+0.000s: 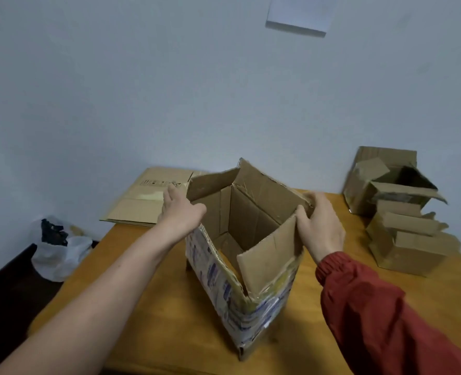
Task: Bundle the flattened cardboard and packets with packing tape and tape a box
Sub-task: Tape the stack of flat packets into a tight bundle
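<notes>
On table (170,334), box (251,315) between left hand (180,212), flat against side flap (210,185), right hand (320,226) pinching near flap (267,250).

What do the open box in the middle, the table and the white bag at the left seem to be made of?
Open box: corrugated cardboard, matte brown inside, printed outside; fluting shows along its top edge.
Table: probably wood or veneer, smooth, orange-brown.
White bag: likely thin plastic, crinkled, slightly translucent.
</notes>
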